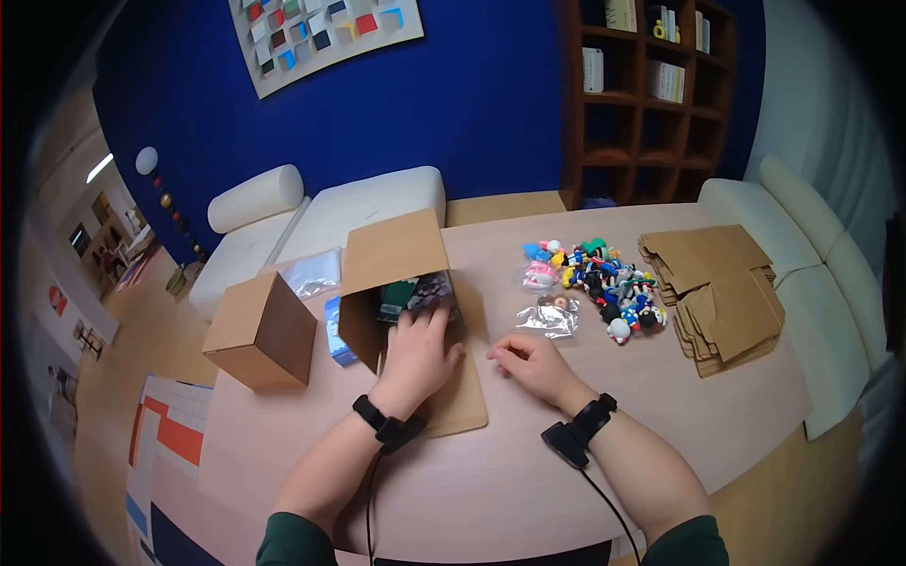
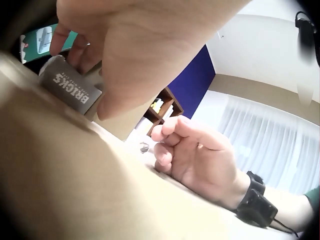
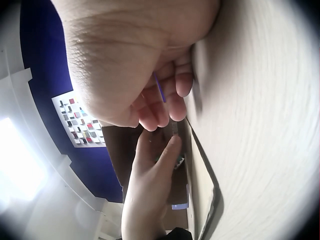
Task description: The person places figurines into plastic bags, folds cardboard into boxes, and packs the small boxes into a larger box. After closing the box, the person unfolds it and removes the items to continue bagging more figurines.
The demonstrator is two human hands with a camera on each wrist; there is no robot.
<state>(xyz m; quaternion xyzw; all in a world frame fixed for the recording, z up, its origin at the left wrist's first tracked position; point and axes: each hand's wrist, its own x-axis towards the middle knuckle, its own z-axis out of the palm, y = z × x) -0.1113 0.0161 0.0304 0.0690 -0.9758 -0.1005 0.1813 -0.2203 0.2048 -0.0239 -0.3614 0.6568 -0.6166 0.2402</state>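
My left hand (image 1: 418, 352) reaches into an open cardboard box (image 1: 396, 247) lying on its side, its lower flap spread toward me. Inside, the fingers and thumb grip a small grey pack (image 2: 70, 85) lettered "BRICKS", seen in the left wrist view. A green pack (image 1: 396, 300) lies deeper in the box, beside the hand. My right hand (image 1: 540, 366) rests on the table just right of the flap, fingers loosely curled and holding nothing. A clear bag (image 1: 547, 319) with small brownish things in it is close beyond the right hand.
A closed cardboard box (image 1: 260, 330) stands at left, with a blue pack (image 1: 338, 330) between the boxes and clear plastic bags (image 1: 311, 274) behind. Several small figurines (image 1: 613, 288) are piled right of centre. Folded brown paper bags (image 1: 722, 302) are stacked at the table's right.
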